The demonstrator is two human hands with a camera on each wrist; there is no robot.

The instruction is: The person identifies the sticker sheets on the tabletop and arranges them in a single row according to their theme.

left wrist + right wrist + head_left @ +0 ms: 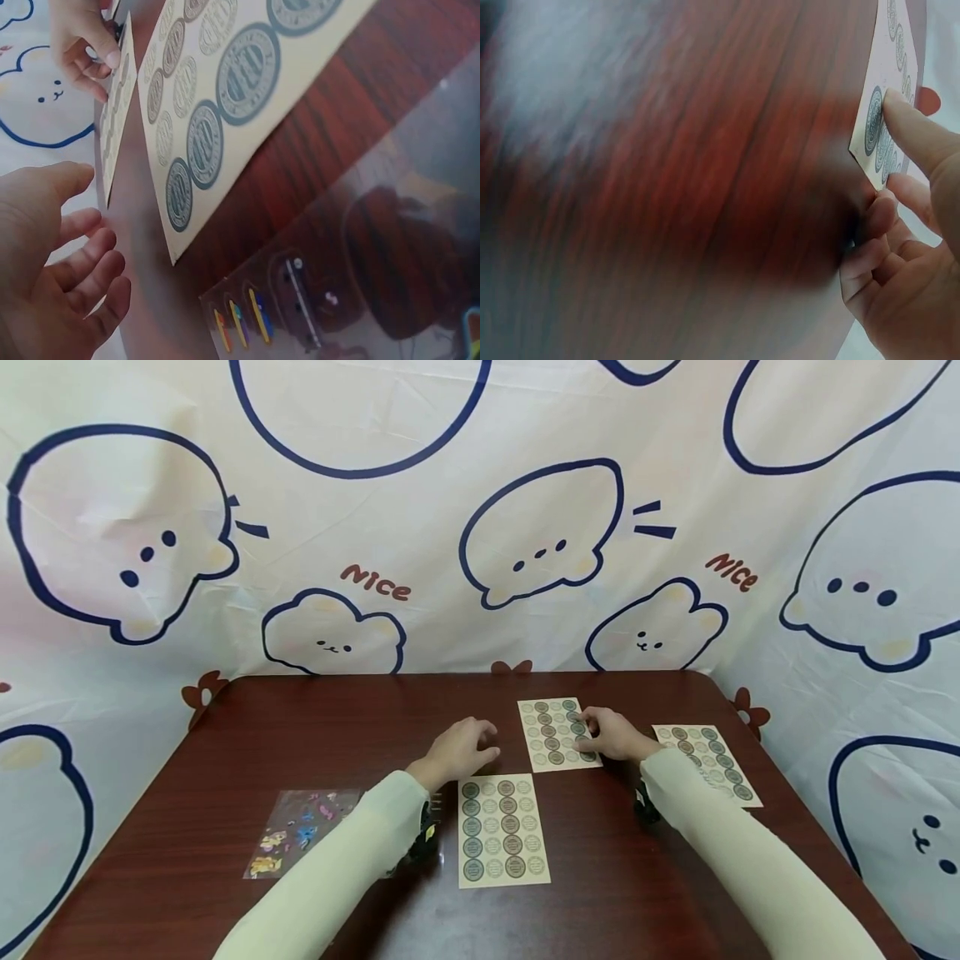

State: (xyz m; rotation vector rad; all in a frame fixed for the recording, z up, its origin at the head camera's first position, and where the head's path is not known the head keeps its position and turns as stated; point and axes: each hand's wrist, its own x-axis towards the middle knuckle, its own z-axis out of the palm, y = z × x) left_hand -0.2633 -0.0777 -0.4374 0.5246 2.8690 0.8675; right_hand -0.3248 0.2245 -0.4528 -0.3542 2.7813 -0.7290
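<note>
My right hand (617, 735) touches the right part of the back sticker sheet (542, 733), thumb and index finger apart. In the right wrist view, the thumb of that hand (915, 255) rests on the printed face of the sheet (864, 139), other fingers bent by its edge. My left hand (456, 750) holds nothing, just beyond the top edge of the front sticker sheet (501, 831). The left wrist view has this hand (64, 262) with loosely bent fingers beside the front sheet (244, 139).
A third sheet of round stickers (722, 768) lies at the right, partly behind the right forearm. To the left, a clear sheet with small colourful figures (296, 827) is partly covered by the left sleeve. Printed cloth (435, 527) hangs behind the brown table (360, 710).
</note>
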